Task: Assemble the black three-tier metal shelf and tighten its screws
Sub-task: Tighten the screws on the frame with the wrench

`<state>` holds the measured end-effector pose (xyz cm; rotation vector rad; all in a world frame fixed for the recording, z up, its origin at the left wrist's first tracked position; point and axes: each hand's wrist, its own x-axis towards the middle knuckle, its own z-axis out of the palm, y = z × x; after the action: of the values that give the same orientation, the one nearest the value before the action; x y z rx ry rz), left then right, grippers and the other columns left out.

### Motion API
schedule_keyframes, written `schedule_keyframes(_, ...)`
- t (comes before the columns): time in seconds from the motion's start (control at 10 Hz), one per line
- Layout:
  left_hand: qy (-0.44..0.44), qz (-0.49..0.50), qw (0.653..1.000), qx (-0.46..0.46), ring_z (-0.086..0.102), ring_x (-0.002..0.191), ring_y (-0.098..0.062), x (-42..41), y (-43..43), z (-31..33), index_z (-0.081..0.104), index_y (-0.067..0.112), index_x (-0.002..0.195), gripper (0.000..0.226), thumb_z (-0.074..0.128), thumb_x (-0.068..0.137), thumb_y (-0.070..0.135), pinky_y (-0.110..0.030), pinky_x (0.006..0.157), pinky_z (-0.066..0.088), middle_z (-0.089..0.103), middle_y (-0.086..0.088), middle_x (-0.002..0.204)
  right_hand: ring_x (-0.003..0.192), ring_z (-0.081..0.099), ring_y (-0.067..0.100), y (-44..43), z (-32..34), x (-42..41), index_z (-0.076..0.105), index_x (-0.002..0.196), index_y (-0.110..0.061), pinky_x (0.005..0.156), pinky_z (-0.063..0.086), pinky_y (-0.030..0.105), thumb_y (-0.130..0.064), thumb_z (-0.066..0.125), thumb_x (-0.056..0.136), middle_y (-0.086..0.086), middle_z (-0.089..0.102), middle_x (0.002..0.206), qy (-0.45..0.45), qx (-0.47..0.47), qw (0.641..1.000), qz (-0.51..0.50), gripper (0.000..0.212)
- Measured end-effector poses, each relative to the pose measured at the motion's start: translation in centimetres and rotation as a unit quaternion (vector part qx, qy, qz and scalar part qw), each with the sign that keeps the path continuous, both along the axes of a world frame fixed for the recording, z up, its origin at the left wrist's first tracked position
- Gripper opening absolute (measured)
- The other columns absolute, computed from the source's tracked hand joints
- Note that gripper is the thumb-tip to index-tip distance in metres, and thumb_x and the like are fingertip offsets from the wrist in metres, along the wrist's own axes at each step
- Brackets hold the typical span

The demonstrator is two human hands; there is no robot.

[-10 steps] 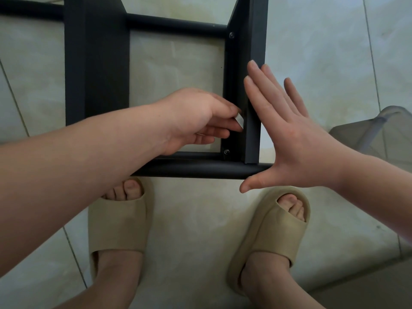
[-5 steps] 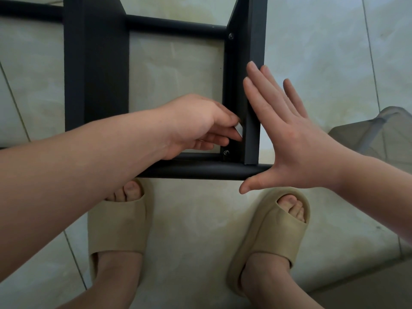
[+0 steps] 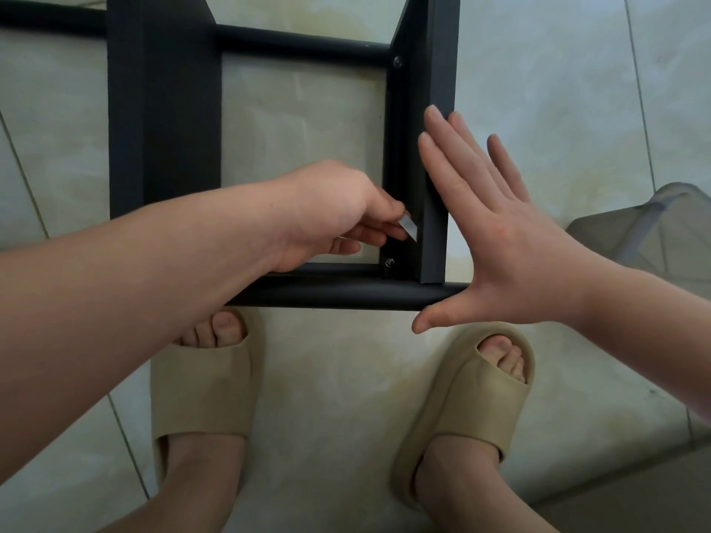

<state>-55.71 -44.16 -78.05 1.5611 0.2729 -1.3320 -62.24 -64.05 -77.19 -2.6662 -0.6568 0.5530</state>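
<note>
The black shelf (image 3: 165, 128) stands on the floor (image 3: 558, 90), right in front of the person's feet. The left hand (image 3: 327, 213) pinches a small silver tool (image 3: 408, 227) inside the corner, just beside the low screw (image 3: 389, 262) on the right post (image 3: 438, 90). The right hand (image 3: 500, 244) is open and flat, pressing the outer side of that post.

The tool is tiny and thin, so it may slip off the screw and drop to the floor. If the flat hand eases off, the post may wobble and the screw may end up crooked. The post's metal edge may be sharp and could scrape fingers.

The corner is tight, with the post on one side and the round bar (image 3: 338, 296) below. I think the tool can turn only a little at a time. The middle of the frame is open. The slippers (image 3: 204, 390) sit close under the bar. A grey thing (image 3: 646, 228) lies near on the right.
</note>
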Motion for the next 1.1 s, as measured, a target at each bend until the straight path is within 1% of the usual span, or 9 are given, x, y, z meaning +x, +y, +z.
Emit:
schedule_keyframes(0.3, -0.021, -0.048, 0.999, -0.005, 0.064, 0.081, -0.009, 0.1, 0.8, -0.1, 0.066, 0.019, 0.083, 0.017, 0.059, 0.097, 0.014, -0.025, 0.070, 0.043, 0.076, 0.004, 0.083, 0.156, -0.010, 0.029, 0.0, 0.0, 0.0, 0.003, 0.160, 0.000, 0.123, 0.003, 0.063, -0.092, 0.056, 0.065, 0.015, -0.006, 0.169, 0.001, 0.003, 1.000, -0.003, 0.143)
schedule_keyframes(0.5, -0.052, -0.116, 0.992, -0.009, 0.064, 0.086, -0.010, 0.5, 1.7, -0.3, 0.070, 0.020, 0.085, 0.015, 0.060, 0.096, 0.015, -0.030, 0.076, 0.043, 0.077, 0.005, 0.088, 0.156, -0.010, 0.029, 0.0, 0.1, 0.0, 0.002, 0.160, 0.000, 0.123, 0.003, 0.063, -0.092, 0.056, 0.066, 0.015, -0.006, 0.169, 0.002, 0.001, 1.000, -0.001, 0.142)
schedule_keyframes(0.7, -0.084, -0.165, 0.983, -0.014, 0.065, 0.089, -0.009, 0.5, 2.0, 0.0, 0.073, 0.020, 0.084, 0.018, 0.062, 0.095, 0.012, -0.029, 0.081, 0.046, 0.077, 0.004, 0.088, 0.156, -0.011, 0.028, 0.0, 0.0, 0.0, 0.002, 0.160, -0.001, 0.123, 0.003, 0.063, -0.093, 0.056, 0.066, 0.015, -0.007, 0.169, 0.001, 0.002, 1.000, -0.002, 0.143)
schedule_keyframes(0.9, -0.091, -0.181, 0.979, -0.018, 0.064, 0.079, 0.000, 0.2, 2.1, 0.2, 0.074, 0.019, 0.083, 0.017, 0.063, 0.094, 0.010, -0.027, 0.082, 0.048, 0.076, 0.008, 0.085, 0.156, -0.011, 0.029, 0.0, 0.1, 0.0, 0.002, 0.160, 0.000, 0.123, 0.003, 0.064, -0.092, 0.057, 0.066, 0.015, -0.007, 0.169, 0.002, 0.002, 1.000, -0.003, 0.143)
schedule_keyframes(1.0, -0.100, -0.188, 0.977, -0.017, 0.061, 0.073, 0.006, 0.1, 2.0, 0.2, 0.074, 0.019, 0.083, 0.016, 0.064, 0.093, 0.011, -0.025, 0.079, 0.047, 0.075, 0.010, 0.083, 0.156, -0.011, 0.029, 0.1, 0.0, 0.0, 0.001, 0.160, 0.000, 0.123, 0.003, 0.064, -0.092, 0.057, 0.066, 0.015, -0.007, 0.169, 0.003, 0.003, 1.000, -0.003, 0.143)
schedule_keyframes(1.1, -0.107, -0.196, 0.975, -0.013, 0.062, 0.079, -0.002, -0.1, 2.0, 0.0, 0.076, 0.019, 0.084, 0.015, 0.066, 0.093, 0.012, -0.029, 0.082, 0.047, 0.076, 0.009, 0.085, 0.156, -0.010, 0.029, 0.0, 0.0, 0.0, 0.002, 0.160, 0.000, 0.123, 0.003, 0.063, -0.092, 0.057, 0.065, 0.015, -0.006, 0.169, 0.003, 0.004, 1.000, -0.005, 0.143)
